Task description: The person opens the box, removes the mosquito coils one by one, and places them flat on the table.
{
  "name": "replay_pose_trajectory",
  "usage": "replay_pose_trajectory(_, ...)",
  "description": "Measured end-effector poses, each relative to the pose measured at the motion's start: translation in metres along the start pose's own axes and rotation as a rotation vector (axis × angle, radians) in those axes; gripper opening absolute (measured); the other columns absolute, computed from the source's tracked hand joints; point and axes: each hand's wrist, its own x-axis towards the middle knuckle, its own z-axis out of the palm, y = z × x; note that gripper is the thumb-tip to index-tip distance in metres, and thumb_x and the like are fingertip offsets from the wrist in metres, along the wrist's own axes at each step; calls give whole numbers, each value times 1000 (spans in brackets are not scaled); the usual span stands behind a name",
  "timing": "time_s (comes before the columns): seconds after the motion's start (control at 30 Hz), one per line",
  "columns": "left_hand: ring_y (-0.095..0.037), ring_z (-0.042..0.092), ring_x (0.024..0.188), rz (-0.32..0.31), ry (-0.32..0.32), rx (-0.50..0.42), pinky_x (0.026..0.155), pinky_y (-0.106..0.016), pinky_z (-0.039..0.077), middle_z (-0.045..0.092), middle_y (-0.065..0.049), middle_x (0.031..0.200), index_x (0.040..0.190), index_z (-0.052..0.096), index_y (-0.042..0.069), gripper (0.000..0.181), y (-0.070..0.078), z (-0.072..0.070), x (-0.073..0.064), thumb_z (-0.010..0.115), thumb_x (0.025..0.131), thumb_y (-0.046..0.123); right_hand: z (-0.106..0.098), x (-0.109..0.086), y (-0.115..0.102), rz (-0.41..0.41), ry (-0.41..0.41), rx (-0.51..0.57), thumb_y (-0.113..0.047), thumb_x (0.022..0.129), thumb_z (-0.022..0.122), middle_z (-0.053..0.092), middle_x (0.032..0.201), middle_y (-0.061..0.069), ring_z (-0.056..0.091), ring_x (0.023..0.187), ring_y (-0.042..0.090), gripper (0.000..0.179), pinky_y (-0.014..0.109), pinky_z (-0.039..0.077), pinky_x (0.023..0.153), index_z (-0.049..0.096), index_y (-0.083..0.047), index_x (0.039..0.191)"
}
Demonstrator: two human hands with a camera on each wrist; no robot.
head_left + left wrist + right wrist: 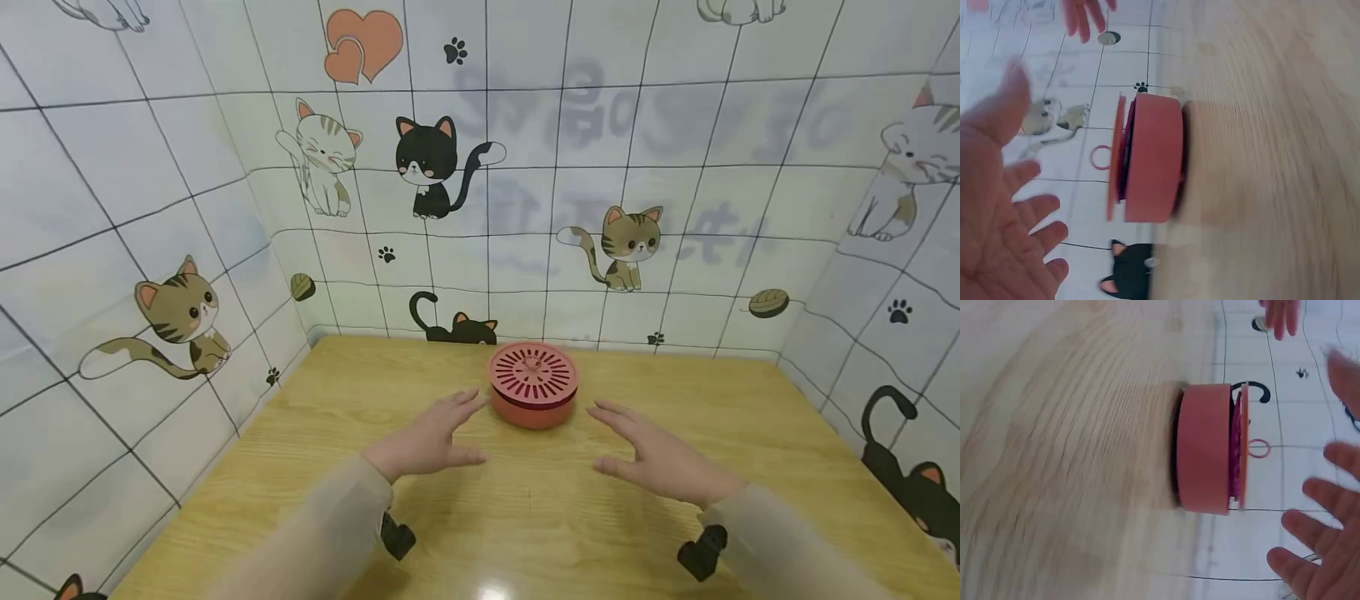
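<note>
A round reddish-pink box [533, 387] stands on the wooden table, topped by a slotted lid [525, 373]. Seen from the side in the left wrist view, the lid [1116, 159] sits slightly raised and tilted over the box body [1155, 159], with a dark red layer between them and a small ring [1101, 157] on top. My left hand [435, 437] hovers at the box's near left, fingers spread and holding nothing. On the near right, my right hand [663, 454] is held likewise, palm toward the box, with nothing in it.
The light wooden table [525, 525] reaches back to a white tiled-pattern wall [525, 192] printed with cartoon cats. Side walls [112, 250] enclose it on the left and right. A small black camera [397, 536] is worn on each wrist.
</note>
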Motion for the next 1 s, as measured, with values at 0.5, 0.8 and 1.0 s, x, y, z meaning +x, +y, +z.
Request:
replay_pose_trajectory(0.5,-35,16,144,-503,421,-1184,118,-47,13,18,-18,158,155,13,10,96,-34,62,98,34,88,76,61,91,46,546,261,1208,-61,98,27,3,160,17,12,144,37,84,46,19,117,1,-4,154)
replay_pose_trajectory(0.8,-25,10,146,-394,386,-1333,119,-39,12,11,-9,160,154,15,6,92,-33,72,109,25,91,72,73,101,50,489,234,1342,-76,86,26,3,160,15,6,146,30,102,39,12,119,7,-2,153)
replay_pose_trajectory(1.0,-26,14,145,-390,378,-1336,118,-38,16,12,-8,160,154,13,8,94,-31,71,103,27,89,74,72,95,45,462,213,1314,-75,88,22,2,160,15,6,146,31,100,39,12,119,4,0,153)
